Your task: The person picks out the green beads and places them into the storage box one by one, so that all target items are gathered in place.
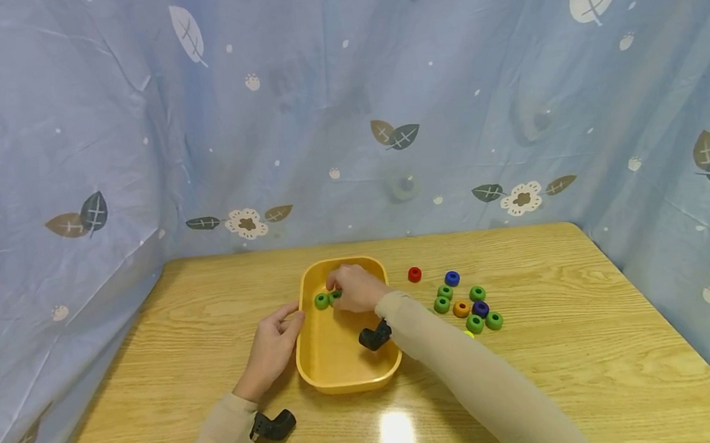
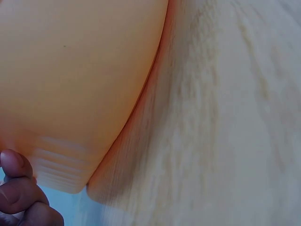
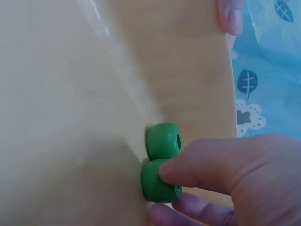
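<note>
1. Right wrist view: I'm seeing the right hand (image 3: 249, 172) pinching a green bead (image 3: 156, 184), thumb against fingers; I'm judging it light, hard, slippery, so I'm favouring its rounded sides.
2. A second green bead (image 3: 162, 140) is touching it, both lying inside the yellow tray (image 1: 343, 356).
3. The left hand (image 1: 273, 342) is gripping the tray's rim.

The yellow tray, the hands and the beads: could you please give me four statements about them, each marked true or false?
1. The right hand pinches a green bead inside the yellow tray. True.
2. The red bead lies in the tray. False: it lies on the table.
3. The left hand is at the tray's left edge. True.
4. The orange bead lies left of the tray. False: it lies to the right.
</note>
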Tool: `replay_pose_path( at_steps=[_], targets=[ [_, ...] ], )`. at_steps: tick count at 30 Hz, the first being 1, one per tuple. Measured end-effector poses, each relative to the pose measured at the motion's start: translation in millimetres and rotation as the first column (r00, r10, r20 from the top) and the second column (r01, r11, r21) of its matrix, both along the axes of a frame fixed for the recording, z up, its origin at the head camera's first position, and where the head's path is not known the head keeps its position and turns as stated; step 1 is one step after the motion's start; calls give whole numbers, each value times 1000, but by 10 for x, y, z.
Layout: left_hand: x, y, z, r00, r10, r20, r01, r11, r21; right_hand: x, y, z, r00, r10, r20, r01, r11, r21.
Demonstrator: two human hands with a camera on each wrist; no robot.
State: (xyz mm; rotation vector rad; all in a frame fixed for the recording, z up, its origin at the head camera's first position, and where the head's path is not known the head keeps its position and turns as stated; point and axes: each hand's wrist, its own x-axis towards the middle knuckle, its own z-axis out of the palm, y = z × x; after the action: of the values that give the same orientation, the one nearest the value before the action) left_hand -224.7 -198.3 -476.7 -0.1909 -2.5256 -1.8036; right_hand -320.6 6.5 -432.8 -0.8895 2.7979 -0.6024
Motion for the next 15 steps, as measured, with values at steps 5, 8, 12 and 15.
replay_pose_path(
  at_steps=[5,8,12,15],
  targets=[
    [4,-4,0,1000,-8,-8,8,1000,-7,32,49,39,1000,-18,9,19,1000,-19],
    [6,-6,-5,1000,-4,-8,4,1000,-18,64,85,86,1000,-15,22,16,998,-54],
    [8,-4,-6,1000,2,-4,-2,1000,-22,106,139,148,1000,4,-11,-5,996,-89],
    [10,1,-8,1000,-1,-10,0,1000,-27,147,187,206,999,15,-41,-20,994,-108]
  ],
)
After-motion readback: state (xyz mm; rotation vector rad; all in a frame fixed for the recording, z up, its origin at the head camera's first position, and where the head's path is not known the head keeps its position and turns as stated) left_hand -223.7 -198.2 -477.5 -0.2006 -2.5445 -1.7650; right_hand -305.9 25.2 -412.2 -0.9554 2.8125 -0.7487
